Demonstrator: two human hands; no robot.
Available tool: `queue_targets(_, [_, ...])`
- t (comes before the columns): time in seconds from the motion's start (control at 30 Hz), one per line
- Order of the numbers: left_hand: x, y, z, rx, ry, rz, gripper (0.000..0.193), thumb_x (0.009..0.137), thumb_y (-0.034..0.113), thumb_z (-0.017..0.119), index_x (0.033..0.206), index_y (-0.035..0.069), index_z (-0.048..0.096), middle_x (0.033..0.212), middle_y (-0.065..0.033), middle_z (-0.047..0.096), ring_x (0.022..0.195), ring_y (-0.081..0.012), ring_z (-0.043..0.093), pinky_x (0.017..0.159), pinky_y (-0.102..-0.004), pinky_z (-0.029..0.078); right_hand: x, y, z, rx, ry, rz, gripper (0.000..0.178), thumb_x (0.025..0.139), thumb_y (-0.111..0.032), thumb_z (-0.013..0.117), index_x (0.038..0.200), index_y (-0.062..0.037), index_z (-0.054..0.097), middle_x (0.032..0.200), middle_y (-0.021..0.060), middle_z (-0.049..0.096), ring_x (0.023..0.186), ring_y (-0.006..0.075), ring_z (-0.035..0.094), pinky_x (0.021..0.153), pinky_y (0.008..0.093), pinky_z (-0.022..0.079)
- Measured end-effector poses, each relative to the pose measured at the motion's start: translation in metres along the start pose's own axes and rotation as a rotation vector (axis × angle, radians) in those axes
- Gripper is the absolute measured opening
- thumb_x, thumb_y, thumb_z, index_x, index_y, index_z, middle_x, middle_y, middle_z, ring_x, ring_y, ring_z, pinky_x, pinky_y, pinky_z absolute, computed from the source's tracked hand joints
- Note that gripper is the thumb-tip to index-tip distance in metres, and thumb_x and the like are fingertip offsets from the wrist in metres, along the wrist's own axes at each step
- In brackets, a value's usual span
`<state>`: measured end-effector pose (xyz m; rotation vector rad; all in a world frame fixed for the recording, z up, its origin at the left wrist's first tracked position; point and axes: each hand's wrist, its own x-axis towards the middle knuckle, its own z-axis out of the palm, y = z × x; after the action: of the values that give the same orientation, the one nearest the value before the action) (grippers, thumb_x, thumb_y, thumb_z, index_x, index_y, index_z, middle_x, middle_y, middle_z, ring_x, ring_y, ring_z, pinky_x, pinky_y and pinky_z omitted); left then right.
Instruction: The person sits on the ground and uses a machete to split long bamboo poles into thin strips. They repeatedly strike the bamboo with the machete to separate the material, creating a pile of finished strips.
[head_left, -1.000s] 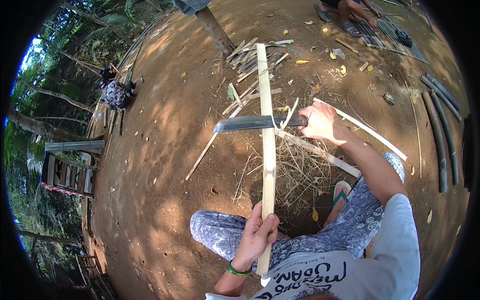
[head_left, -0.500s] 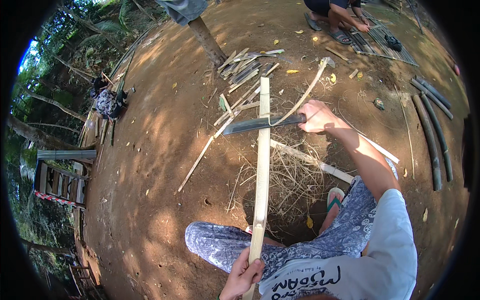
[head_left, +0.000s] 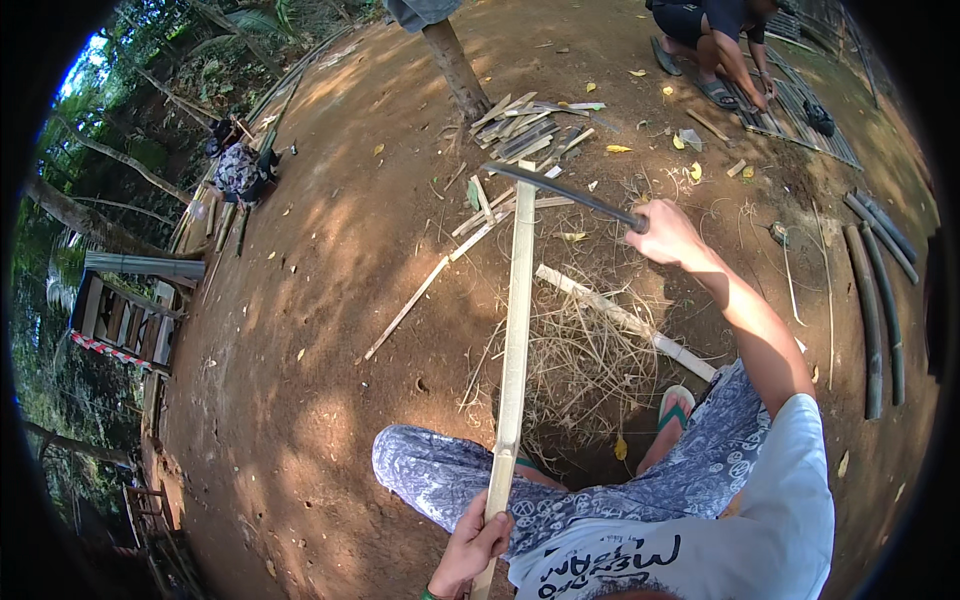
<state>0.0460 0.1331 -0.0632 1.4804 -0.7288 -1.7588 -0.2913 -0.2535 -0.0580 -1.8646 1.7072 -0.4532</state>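
My left hand [head_left: 478,540] is closed round the lower part of a long pale bamboo strip [head_left: 518,310], which points away from me and has a node near the hand. Gripped in my right hand [head_left: 665,235] is the handle of a machete [head_left: 580,195]. Its dark blade crosses the strip's far end, edge-on to view; whether it touches the strip I cannot tell. Below the blade, a heap of thin bamboo shavings [head_left: 590,360] lies on the dirt between my legs. Another bamboo piece [head_left: 630,322] slants over that heap.
Split bamboo pieces [head_left: 525,130] are piled by a tree trunk [head_left: 455,70]. Bamboo poles [head_left: 868,320] lie at the right. A co-worker [head_left: 715,50] crouches over a slatted bamboo panel [head_left: 800,115] at far right. Another person [head_left: 238,172] sits at far left.
The machete has moved away from me to the strip's far end, its blade now turned edge-on. The long curled shaving that rose at the blade is gone from there. My left hand keeps its grip.
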Motion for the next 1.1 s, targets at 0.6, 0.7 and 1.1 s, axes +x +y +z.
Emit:
queue_targets(0.6, [-0.019, -0.026, 0.015, 0.463, 0.142, 0.141, 0.037, 0.103, 0.010, 0.054, 0.139, 0.005, 0.051, 0.080, 0.0043, 0.051, 0.064, -0.0082, 0.044, 0.055, -0.0260, 0.039, -0.019, 0.004, -0.001, -0.140, 0.116, -0.145, 0.019, 0.081, -0.020, 0.065, 0.078, -0.0015, 0.069, 0.057, 0.0148, 0.060, 0.058, 0.0327, 0.064, 0.060, 0.0464, 0.053])
queue_targets(0.7, [-0.020, -0.017, 0.019, 0.499, 0.096, 0.225, 0.037, 0.103, 0.012, 0.054, 0.139, 0.004, 0.050, 0.078, 0.0023, 0.052, 0.065, -0.0089, 0.046, 0.057, -0.0269, 0.041, -0.023, -0.003, -0.011, -0.118, 0.243, -0.216, 0.019, 0.081, -0.019, 0.065, 0.075, -0.0018, 0.067, 0.056, 0.0140, 0.059, 0.054, 0.0306, 0.063, 0.060, 0.0447, 0.053])
queue_targets(1.1, [0.014, -0.004, 0.025, 0.352, 0.071, 0.242, 0.036, 0.104, 0.008, 0.052, 0.138, -0.001, 0.045, 0.071, 0.0017, 0.052, 0.059, -0.0047, 0.049, 0.052, -0.0225, 0.040, -0.073, -0.033, 0.042, -0.230, 0.038, -0.400, 0.018, 0.074, -0.028, 0.068, 0.078, -0.0098, 0.071, 0.066, 0.0156, 0.067, 0.067, 0.0369, 0.070, 0.067, 0.0516, 0.057])
